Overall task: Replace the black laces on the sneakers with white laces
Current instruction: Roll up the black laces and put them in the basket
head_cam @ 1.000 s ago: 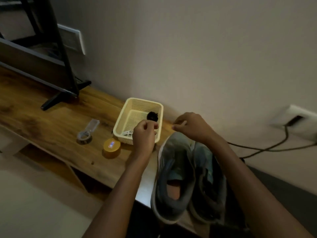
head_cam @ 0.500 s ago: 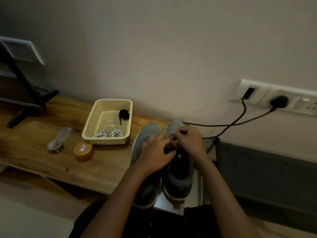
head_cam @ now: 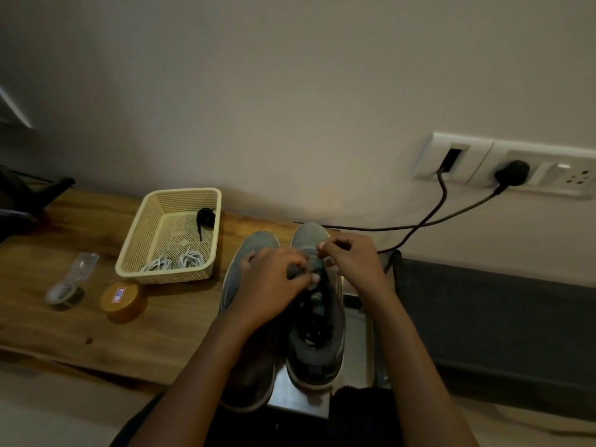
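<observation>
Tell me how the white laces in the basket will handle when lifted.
The white laces lie in loose coils, so they will probably flop and uncoil when lifted. They look thin, so likely light. The two bundles lie side by side in the basket, so one might snag the other.

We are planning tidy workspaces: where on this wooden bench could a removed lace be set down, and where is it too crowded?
The bench is bare along its near edge, in front of the jar and basket, left of the left sneaker. Another patch lies between basket and black stand foot. Crowded: left hand and right hand over the right sneaker.
</observation>
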Motion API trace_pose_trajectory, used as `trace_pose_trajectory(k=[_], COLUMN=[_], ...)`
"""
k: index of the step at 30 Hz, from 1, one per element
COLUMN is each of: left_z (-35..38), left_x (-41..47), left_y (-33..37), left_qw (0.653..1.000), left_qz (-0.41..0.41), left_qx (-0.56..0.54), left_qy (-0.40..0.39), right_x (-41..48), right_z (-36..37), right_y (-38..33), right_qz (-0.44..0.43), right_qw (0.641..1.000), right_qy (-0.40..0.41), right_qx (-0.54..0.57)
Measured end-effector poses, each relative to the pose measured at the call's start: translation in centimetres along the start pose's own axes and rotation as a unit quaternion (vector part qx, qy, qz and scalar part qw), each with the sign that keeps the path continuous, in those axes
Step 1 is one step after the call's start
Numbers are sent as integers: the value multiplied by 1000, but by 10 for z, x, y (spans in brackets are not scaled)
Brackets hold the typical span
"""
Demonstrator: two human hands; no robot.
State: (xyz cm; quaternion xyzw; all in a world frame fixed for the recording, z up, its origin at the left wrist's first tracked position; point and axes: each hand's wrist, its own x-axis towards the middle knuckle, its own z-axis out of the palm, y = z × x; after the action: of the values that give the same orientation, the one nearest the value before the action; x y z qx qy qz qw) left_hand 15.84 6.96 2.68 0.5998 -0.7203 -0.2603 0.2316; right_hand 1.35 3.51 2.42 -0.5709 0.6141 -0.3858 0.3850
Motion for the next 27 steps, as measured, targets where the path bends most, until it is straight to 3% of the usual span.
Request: trace_pose_trajectory(k=[3, 7, 9, 11, 13, 15, 17, 21, 23, 24, 25, 27], left_z=[-8, -14, -15, -18, -24, -32, -40, -49, -51, -52, -52, -50], left_x=[6, 10, 12, 11, 9, 9, 12, 17, 17, 17, 17, 13], left_y=[-10, -20, -21, -20, -19, -22, -28, -40, -43, -44, -44, -37], left_qw=[973, 961, 954, 930, 868, 793, 734, 606, 574, 580, 611, 727], left_qz=[-43, -49, -64, -102, -157, -183, -194, -207, -194, -185, -179, -171], left_qx=[-204, -249, -268, -332, -463, -577, -645, -744, -763, -759, -737, -639], left_qy=[102, 107, 115, 118, 89, 66, 92, 189, 223, 230, 227, 186], right_x=[-9, -14, -13, -11, -8, -5, -3, -3, -2, -1, 0, -1], right_z=[-3, 1, 8, 11, 10, 7, 5, 11, 14, 16, 17, 21], right_y=[-10, -18, -20, -23, -25, -25, -22, -22, -20, -16, -14, -13], right_qz=[3, -17, -8, 19, 59, 103, 135, 144, 111, 77, 24, -92], right_qw=[995, 985, 987, 981, 944, 881, 843, 835, 863, 906, 949, 976], right_qy=[-41, -126, -113, -59, -6, 48, 108, 184, 203, 221, 231, 198], right_qx=[91, 114, 110, 184, 326, 459, 510, 499, 449, 354, 213, 11])
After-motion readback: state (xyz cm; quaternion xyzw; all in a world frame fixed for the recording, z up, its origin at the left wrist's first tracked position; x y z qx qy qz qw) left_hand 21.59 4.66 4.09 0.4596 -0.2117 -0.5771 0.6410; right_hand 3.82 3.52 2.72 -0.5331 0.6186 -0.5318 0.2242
